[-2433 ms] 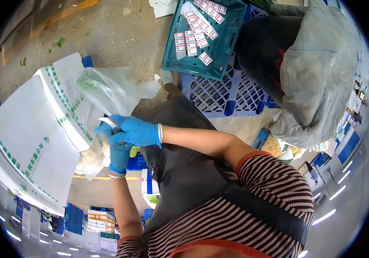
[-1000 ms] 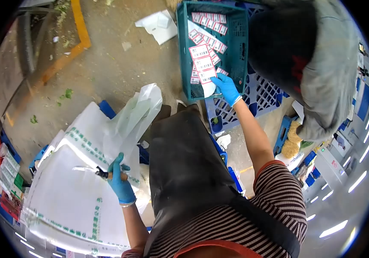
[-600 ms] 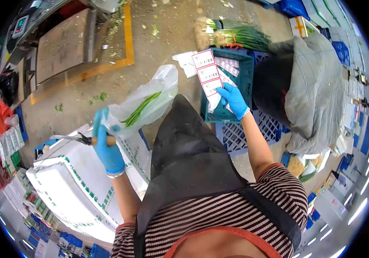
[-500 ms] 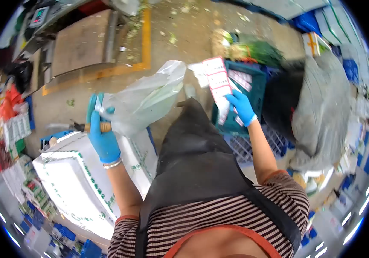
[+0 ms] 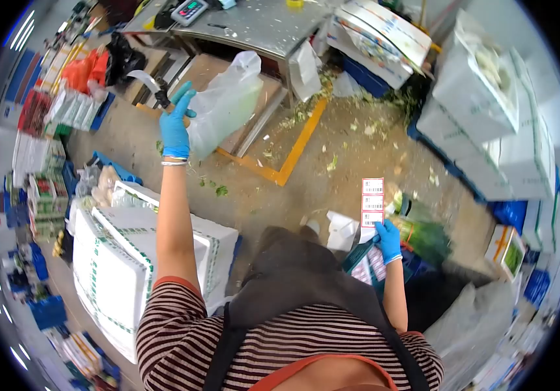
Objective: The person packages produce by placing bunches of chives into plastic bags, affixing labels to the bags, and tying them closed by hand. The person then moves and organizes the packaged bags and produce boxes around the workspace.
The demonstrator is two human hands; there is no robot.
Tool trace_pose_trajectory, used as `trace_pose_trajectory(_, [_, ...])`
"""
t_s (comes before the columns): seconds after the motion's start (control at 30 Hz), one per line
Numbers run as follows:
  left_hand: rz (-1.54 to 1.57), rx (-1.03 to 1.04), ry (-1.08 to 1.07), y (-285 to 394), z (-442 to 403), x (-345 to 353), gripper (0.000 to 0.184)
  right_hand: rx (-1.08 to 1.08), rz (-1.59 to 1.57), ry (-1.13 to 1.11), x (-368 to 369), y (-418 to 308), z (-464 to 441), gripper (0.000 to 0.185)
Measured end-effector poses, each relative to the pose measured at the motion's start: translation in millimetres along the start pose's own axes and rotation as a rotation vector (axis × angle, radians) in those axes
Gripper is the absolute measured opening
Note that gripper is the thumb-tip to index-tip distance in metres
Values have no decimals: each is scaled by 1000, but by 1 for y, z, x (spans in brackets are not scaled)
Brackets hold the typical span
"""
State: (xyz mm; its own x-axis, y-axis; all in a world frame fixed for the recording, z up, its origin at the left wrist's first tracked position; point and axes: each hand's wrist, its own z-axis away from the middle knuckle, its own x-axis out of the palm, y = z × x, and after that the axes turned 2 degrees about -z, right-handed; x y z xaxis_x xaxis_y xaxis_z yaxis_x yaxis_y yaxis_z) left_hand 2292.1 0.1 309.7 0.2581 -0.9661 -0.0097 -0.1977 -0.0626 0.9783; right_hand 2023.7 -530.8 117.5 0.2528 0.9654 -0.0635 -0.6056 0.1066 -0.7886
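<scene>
Both arms stretched forward, I stand in a dark apron (image 5: pixel 306 277) over a floor scattered with leaf scraps (image 5: pixel 221 191). My left grip (image 5: pixel 176 132), gloved in blue, is closed around the handle of a curved knife (image 5: pixel 161 98), its pale blade pointing toward the upper left of the view. A translucent plastic bag (image 5: pixel 228 104) hangs just beside those fingers, pale green showing through its side; it appears to be caught in the same grip, though exactly how is hard to make out.

My right grip (image 5: pixel 389 241), also in blue, pinches the lower end of a strip of labels (image 5: pixel 372 203), three red-bordered panels facing me. Next to it is a green crate (image 5: pixel 358 251), where more labels (image 5: pixel 376 264) lie. A crumpled white sheet (image 5: pixel 342 231) lies near the crate's left side, and a blurred bundle of greens (image 5: pixel 425 236) lies to the right of my glove.

Beyond the bag, a metal table (image 5: pixel 260 26) carries a digital scale (image 5: pixel 189 11), display lit. A white box (image 5: pixel 120 287) with green lettering stands beside my left arm, and a yellow line (image 5: pixel 303 146) turns a corner on the floor.
</scene>
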Motion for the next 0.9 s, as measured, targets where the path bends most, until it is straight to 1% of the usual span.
trace_pose_trajectory(0.03, [-17, -42, 11, -4, -6, -4, 29, -60, -92, -46, 8, -19, -18, 16])
trace_pose_trajectory(0.07, [-54, -80, 31, -9, -10, -5, 32, -103, -4, -50, 14, -40, -37, 16])
trace_pose_trajectory(0.1, [-94, -124, 70, -31, -22, -12, 33, -150, 81, -52, 27, -72, -49, 16])
trace_pose_trajectory(0.17, [-171, -223, 140, -111, -43, -31, 34, -203, 132, -121, 45, -105, -95, 17])
trace_pose_trajectory(0.23, [-120, -386, 83, -156, -48, -24, 35, -254, 203, -167, 79, -150, -125, 18])
trace_pose_trajectory(0.3, [-126, -362, 45, -234, -45, -26, 36, -279, 207, -263, 110, -183, -153, 15])
trace_pose_trajectory(0.33, [-19, -473, 7, -236, -41, -17, 35, -289, 236, -294, 126, -202, -164, 16])
trace_pose_trajectory(0.37, [91, -505, 57, -248, -38, -10, 34, -302, 266, -321, 140, -222, -173, 16])
trace_pose_trajectory(0.4, [88, -501, 126, -270, -36, -10, 34, -304, 311, -339, 151, -241, -181, 17])
trace_pose_trajectory(0.47, [277, -575, 408, -243, -23, 3, 32, -267, 347, -334, 162, -265, -205, 19])
trace_pose_trajectory(0.5, [213, -547, 468, -231, -10, 4, 32, -247, 370, -335, 164, -275, -220, 19])
trace_pose_trajectory(0.57, [71, -475, 616, -215, -1, -3, 33, -229, 491, -268, 173, -301, -258, 19])
trace_pose_trajectory(0.6, [-12, -458, 696, -208, 6, -5, 33, -260, 545, -293, 178, -312, -287, 19])
trace_pose_trajectory(0.63, [-55, -438, 707, -197, 10, -9, 33, -282, 599, -319, 178, -321, -315, 20])
trace_pose_trajectory(0.67, [-105, -416, 717, -185, 9, -12, 33, -334, 720, -335, 184, -337, -339, 21])
trace_pose_trajectory(0.73, [-133, -434, 698, -169, -3, -13, 33, -464, 896, -335, 216, -373, -381, 25])
trace_pose_trajectory(0.77, [-149, -439, 689, -164, -16, -15, 33, -567, 1007, -380, 235, -393, -408, 28])
trace_pose_trajectory(0.8, [-113, -441, 691, -160, -31, -12, 33, -801, 1168, -405, 254, -414, -437, 26])
trace_pose_trajectory(0.83, [-88, -437, 688, -154, -50, -6, 33, -865, 1340, -406, 293, -454, -429, 23])
trace_pose_trajectory(0.87, [-64, -436, 680, -145, -72, 3, 33, -1001, 1454, -436, 315, -470, -469, 21])
trace_pose_trajectory(0.9, [-39, -438, 671, -135, -94, 14, 33, -1007, 1605, -456, 350, -500, -484, 23])
